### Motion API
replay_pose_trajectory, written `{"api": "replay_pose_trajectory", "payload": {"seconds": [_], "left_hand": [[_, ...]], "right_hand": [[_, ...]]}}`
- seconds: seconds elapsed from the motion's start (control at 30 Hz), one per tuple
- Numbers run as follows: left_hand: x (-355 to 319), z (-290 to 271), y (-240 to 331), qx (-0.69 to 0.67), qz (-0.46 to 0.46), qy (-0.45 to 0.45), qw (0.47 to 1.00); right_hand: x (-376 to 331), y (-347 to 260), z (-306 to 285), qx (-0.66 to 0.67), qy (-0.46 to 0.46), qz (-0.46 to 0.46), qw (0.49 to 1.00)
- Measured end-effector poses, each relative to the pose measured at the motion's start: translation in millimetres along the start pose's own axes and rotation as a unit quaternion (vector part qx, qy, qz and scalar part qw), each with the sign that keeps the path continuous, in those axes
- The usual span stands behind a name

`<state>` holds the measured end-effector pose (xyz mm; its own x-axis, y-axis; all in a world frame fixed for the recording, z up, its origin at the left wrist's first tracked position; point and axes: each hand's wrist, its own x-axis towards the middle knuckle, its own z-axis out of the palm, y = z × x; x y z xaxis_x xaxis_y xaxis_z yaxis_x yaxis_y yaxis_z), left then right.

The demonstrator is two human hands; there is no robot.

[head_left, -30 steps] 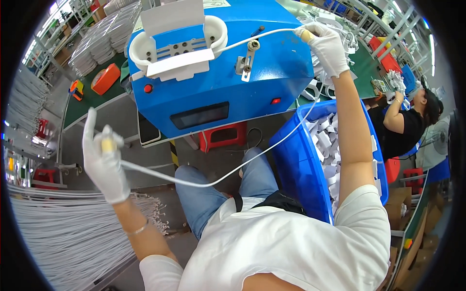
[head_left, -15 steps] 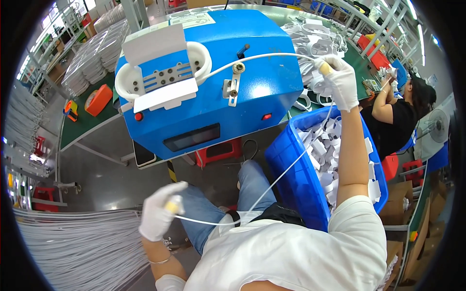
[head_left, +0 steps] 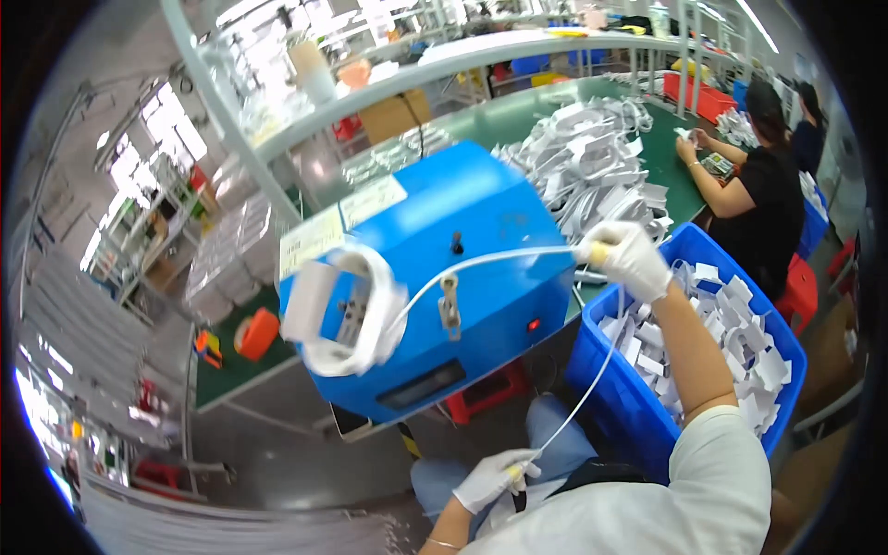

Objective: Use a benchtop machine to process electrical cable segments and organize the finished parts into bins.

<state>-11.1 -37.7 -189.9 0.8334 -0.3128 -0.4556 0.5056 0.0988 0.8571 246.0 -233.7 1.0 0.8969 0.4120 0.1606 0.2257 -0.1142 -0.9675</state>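
Note:
Both my hands wear white gloves. My right hand is raised beside the blue winding machine and pinches a white cable that runs left to the white coil on the machine's front spool. From my right hand the cable drops down to my left hand, which grips its lower end close to my lap, above my blue trousers.
A blue bin of bundled white cables stands at my right. More white cable bundles are heaped on the green table. A person in black sits at the right. An orange tape dispenser lies at the left.
My left hand has pulled in from far out at the left to my lap, shortening the slack cable. My right hand stayed at the machine's right side. The view has tilted up.

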Motion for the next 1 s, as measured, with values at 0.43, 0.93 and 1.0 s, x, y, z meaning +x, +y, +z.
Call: {"api": "replay_pose_trajectory", "payload": {"seconds": [0.43, 0.93, 1.0], "left_hand": [[8.3, -8.6, 13.4, 0.081, 0.019, 0.067, 0.994], [2.0, 2.1, 50.5, 0.197, 0.101, 0.076, 0.972], [-0.1, -0.7, 74.0, 0.255, 0.186, 0.091, 0.944]], "right_hand": [[1.0, -0.7, 45.0, 0.162, -0.109, 0.029, 0.980], [-5.5, -12.8, 74.1, 0.143, -0.108, 0.033, 0.983], [-2.2, -14.7, 73.7, 0.142, -0.120, -0.024, 0.982]]}}
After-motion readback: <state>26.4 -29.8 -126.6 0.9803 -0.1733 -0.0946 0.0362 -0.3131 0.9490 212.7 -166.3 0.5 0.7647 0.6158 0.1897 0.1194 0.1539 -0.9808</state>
